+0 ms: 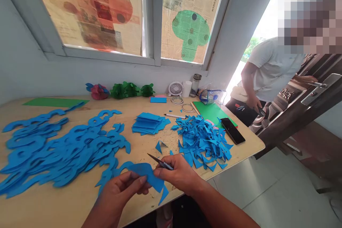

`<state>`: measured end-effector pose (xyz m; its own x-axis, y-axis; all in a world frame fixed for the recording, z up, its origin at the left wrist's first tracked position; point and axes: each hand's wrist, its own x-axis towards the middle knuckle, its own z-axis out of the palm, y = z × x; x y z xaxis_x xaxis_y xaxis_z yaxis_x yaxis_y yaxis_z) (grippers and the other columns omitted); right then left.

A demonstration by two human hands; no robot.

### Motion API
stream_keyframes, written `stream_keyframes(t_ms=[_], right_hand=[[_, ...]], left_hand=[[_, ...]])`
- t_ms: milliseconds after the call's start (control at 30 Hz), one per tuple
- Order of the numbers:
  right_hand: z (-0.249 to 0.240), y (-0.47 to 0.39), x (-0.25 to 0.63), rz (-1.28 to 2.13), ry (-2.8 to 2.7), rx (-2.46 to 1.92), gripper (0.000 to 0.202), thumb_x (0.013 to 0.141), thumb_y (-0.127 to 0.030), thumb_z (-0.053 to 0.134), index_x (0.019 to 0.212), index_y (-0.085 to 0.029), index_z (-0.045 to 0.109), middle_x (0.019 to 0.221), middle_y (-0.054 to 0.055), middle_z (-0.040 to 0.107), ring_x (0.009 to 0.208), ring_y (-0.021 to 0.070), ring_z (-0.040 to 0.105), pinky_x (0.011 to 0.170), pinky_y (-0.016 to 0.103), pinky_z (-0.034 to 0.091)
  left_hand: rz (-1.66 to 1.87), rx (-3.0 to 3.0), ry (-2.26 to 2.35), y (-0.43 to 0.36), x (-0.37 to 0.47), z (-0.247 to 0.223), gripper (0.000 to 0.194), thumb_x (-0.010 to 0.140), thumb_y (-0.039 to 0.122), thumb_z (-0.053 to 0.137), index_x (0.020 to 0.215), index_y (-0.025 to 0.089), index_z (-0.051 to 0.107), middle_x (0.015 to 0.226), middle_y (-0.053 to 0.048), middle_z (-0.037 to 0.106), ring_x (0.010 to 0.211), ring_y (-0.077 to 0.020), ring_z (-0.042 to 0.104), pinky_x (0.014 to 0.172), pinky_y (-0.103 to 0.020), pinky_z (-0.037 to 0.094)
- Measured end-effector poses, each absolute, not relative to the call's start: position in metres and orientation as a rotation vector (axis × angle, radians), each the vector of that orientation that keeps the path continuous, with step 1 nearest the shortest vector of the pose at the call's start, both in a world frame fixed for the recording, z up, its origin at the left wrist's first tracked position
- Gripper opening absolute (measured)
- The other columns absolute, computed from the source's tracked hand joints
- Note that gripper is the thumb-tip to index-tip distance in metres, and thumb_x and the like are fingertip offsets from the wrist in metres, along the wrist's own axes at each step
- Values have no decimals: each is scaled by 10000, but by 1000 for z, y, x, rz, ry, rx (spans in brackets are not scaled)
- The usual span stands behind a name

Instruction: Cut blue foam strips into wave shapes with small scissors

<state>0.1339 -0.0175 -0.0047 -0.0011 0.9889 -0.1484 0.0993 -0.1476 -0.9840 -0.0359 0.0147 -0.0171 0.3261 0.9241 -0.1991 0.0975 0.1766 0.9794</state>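
Note:
My left hand [128, 188] pinches a piece of blue paper [145, 171] between thumb and fingers, just over the table's front edge. My right hand [179, 174] is closed around a pair of scissors [160, 162], whose dark pointed blades aim up and left above the paper. The right thumb and fingers also meet the paper's right edge. A narrow blue strip [164, 196] hangs below that edge. Left of my hands spreads a large heap of curved blue paper cutouts [72, 146]. To the right lies a pile of pointed blue scraps [203, 139].
A stack of blue paper [148, 123] lies mid-table beside a white pen [175, 116]. A phone [232, 130] rests near the right edge on green sheets [211, 112]. Along the wall stand a small fan [175, 88] and a bottle [196, 85]. Another person [272, 67] stands at the door.

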Motion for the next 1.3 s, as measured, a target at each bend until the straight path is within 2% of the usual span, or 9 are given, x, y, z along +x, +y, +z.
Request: stream_keyframes(t_ms=[267, 367, 500, 700, 833, 1300], right_hand=[[-15, -24, 135, 1223, -1144, -1339, 249, 746, -343, 622, 595, -164, 537, 531, -46, 425, 528, 96, 334, 509, 244, 274], [-15, -24, 135, 1230, -1129, -1378, 268, 736, -348, 632, 576, -177, 503, 520, -55, 387, 507, 91, 292, 486, 246, 243], [-13, -26, 134, 1260, -1130, -1411, 262, 736, -374, 631, 596, -177, 530, 527, -50, 391, 498, 93, 286, 475, 255, 230], [-17, -30, 134, 1273, -1092, -1428, 257, 744, -382, 630, 623, -173, 543, 548, -45, 405, 510, 95, 306, 467, 249, 233], [-18, -31, 134, 1293, -1082, -1406, 269, 745, -386, 634, 613, -175, 531, 531, -56, 378, 498, 89, 262, 462, 253, 202], [-20, -31, 136, 1271, -1134, -1433, 242, 757, -360, 629, 624, -178, 540, 536, -60, 362, 508, 96, 256, 468, 260, 199]], left_hand=[[776, 1149, 1006, 12, -29, -22, 196, 669, 350, 722, 570, 193, 659, 549, -13, 671, 590, -170, 593, 641, -276, 467], [802, 1064, 967, 10, -27, -25, 189, 690, 335, 718, 598, 188, 642, 573, -14, 678, 595, -161, 595, 647, -279, 468], [822, 1035, 940, 7, -27, -27, 171, 708, 299, 714, 608, 176, 649, 571, -14, 671, 587, -152, 587, 640, -278, 453], [822, 1000, 945, 4, -25, -23, 175, 699, 291, 711, 591, 172, 641, 552, -12, 664, 574, -147, 579, 628, -277, 430], [814, 979, 941, 4, -24, -24, 182, 688, 294, 725, 592, 172, 631, 552, -6, 668, 574, -139, 579, 621, -266, 417], [813, 953, 942, 4, -25, -22, 173, 663, 292, 739, 589, 168, 644, 535, 6, 669, 560, -134, 587, 630, -267, 431]])
